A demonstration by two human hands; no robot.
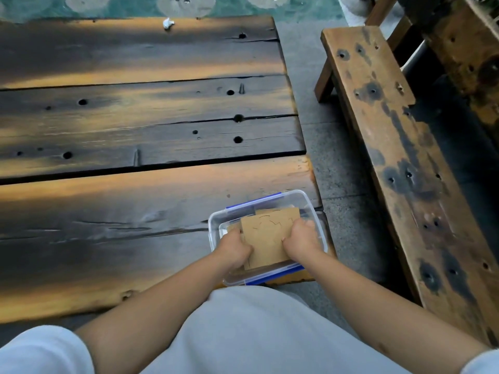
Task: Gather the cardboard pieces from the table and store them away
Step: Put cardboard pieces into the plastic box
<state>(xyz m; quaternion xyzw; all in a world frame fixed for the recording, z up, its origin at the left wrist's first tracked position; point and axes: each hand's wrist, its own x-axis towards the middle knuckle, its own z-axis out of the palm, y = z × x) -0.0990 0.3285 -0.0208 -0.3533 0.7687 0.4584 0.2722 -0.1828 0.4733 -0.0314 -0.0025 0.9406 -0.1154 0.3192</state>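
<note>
The long plank table point(135, 184) runs off the left of the view, its dark, scorched-looking boards bare almost everywhere, with wide free room across the whole left and middle of the top; gaps run between the planks and small round holes dot them. At the far edge, a bit right of the middle, a small crumpled white scrap point(168, 23) lies alone. Down at the near right corner of the table sits a clear plastic box point(314, 209) with blue clips on its far and near rims, its near right side just reaching the table's edge. Both hands are in it: the left hand point(234, 249) is curled around the left edge of a stack of brown cardboard pieces point(266, 238), and the right hand point(302, 238) is clenched on the stack's right edge, so the cardboard is pinched between them, tilted, inside the box over its open top. Another brown piece shows behind the stack, farther back in the box. Bare forearms lead back to pale trousers at the bottom of the view. Right of the table a strip of grey paved floor stays open, and beyond it a weathered wooden bench point(399, 147) runs alongside, well apart from the box.
</note>
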